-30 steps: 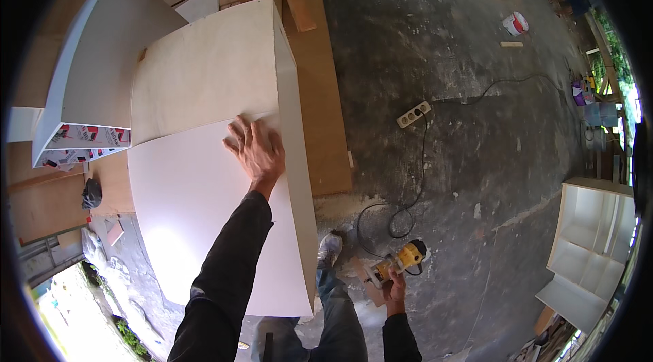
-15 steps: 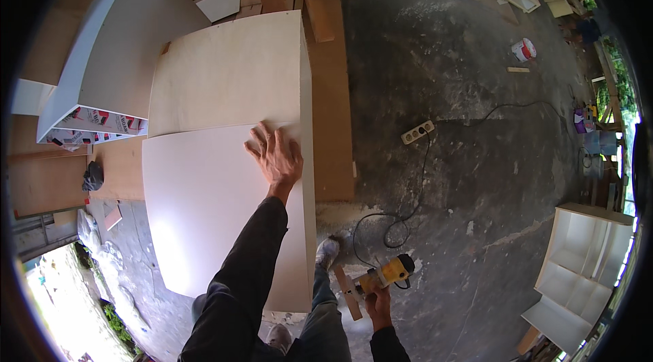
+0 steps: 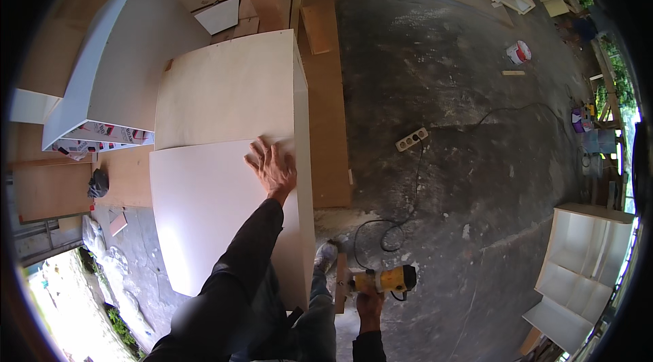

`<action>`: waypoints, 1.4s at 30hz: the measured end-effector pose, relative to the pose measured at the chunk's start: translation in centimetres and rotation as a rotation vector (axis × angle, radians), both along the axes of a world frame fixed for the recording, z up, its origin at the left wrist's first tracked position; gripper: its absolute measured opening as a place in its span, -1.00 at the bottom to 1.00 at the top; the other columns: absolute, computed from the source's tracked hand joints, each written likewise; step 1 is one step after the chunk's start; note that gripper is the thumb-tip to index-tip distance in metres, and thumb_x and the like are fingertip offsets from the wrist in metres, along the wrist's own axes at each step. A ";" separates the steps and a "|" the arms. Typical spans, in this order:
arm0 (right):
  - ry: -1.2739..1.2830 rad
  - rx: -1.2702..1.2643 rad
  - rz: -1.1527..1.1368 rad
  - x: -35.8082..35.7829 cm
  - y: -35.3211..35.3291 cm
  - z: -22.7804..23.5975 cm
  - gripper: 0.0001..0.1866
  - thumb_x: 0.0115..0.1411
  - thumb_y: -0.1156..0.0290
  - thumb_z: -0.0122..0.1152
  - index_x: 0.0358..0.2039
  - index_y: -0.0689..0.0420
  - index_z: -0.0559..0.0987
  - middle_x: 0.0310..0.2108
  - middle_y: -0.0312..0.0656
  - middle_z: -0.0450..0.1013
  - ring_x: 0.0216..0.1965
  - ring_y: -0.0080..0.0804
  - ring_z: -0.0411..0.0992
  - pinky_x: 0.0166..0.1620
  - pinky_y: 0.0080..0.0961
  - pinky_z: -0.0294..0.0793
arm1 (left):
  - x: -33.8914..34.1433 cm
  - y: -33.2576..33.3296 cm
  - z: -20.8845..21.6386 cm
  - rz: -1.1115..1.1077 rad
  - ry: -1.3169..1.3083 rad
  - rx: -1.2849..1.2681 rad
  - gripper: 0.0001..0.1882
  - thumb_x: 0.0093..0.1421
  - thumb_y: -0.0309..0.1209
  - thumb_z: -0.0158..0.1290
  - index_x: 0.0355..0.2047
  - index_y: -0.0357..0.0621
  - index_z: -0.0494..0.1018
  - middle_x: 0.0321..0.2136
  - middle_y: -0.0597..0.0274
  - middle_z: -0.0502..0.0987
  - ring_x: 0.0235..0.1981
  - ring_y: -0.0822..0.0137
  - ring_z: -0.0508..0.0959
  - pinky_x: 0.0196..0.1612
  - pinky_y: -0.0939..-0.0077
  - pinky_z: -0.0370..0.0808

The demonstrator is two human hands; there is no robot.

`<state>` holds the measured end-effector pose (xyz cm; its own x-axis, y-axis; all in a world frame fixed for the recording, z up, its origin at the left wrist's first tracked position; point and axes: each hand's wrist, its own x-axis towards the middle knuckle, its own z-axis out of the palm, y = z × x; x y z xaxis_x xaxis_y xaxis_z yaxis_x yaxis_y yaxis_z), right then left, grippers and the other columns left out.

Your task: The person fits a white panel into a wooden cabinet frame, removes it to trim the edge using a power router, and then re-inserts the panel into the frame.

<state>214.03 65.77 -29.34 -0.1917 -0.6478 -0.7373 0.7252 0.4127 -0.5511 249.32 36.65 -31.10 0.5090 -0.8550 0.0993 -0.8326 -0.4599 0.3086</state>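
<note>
My left hand lies with fingers spread on a smooth white panel, near its far right corner. This panel rests on a large box-like cabinet, whose pale plywood face shows beyond it. Low on the right, my right hand is closed around a yellow and black corded power tool, which looks like a trim router. A flat brown wooden piece is fixed across the router's working end, close to the cabinet's right side. The router's bit is hidden.
The router's black cord loops over the dark concrete floor to a white power strip. A tall white cabinet stands at the left. To the right are a white shelf unit and a paint bucket. My shoe is beside the cabinet.
My right hand has swung the router to a more level angle, so its wooden piece now stands nearly parallel to the cabinet side. My left hand keeps its place on the panel.
</note>
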 end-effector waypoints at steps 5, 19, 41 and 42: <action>0.014 -0.062 0.008 0.5 -0.6 0.3 -0.17 -0.09 0.76 0.25 0.28 0.09 0.35 0.09 -0.23 0.41 0.12 -0.26 0.42 0.23 -0.25 0.43 | -0.8 -0.3 0.9 -0.029 0.081 -0.035 -0.48 0.32 -0.16 0.01 0.22 -0.10 0.42 0.45 -0.27 0.10 0.50 -0.32 -0.05 0.43 -0.45 -0.30; 0.406 -0.137 0.113 5.7 -5.3 9.6 -0.15 -0.19 0.77 0.35 0.21 0.17 0.36 0.04 -0.19 0.46 0.07 -0.24 0.47 0.19 -0.24 0.47 | 0.5 3.2 5.2 -0.184 0.274 -0.167 -0.51 0.31 -0.40 0.02 0.25 -0.18 0.38 0.33 -0.21 0.33 0.39 -0.23 0.26 0.41 -0.19 0.14; 0.806 -0.371 0.673 5.8 -3.3 10.0 -0.19 -0.01 0.52 0.60 0.25 0.15 0.39 0.11 -0.15 0.48 0.08 -0.29 0.51 0.12 -0.27 0.54 | -10.3 12.7 19.9 -0.987 1.352 0.076 -0.78 0.20 -0.52 0.29 -0.12 -0.14 0.65 -0.06 0.09 0.60 -0.08 0.03 0.65 -0.05 0.21 0.61; 0.795 -0.372 0.720 5.7 -3.0 9.9 -0.21 0.00 0.52 0.59 0.24 0.15 0.39 0.11 -0.15 0.47 0.08 -0.28 0.51 0.12 -0.28 0.53 | -10.2 12.6 20.3 -1.002 1.346 0.071 -0.80 0.20 -0.53 0.29 -0.15 -0.16 0.65 -0.07 0.09 0.60 -0.08 0.03 0.64 -0.04 0.21 0.61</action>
<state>219.75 62.77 -19.42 -0.0135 -0.9501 -0.3117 -0.2248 0.3066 -0.9249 239.10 49.29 -10.81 -0.5167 -0.8558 0.0257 0.0359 0.0083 0.9993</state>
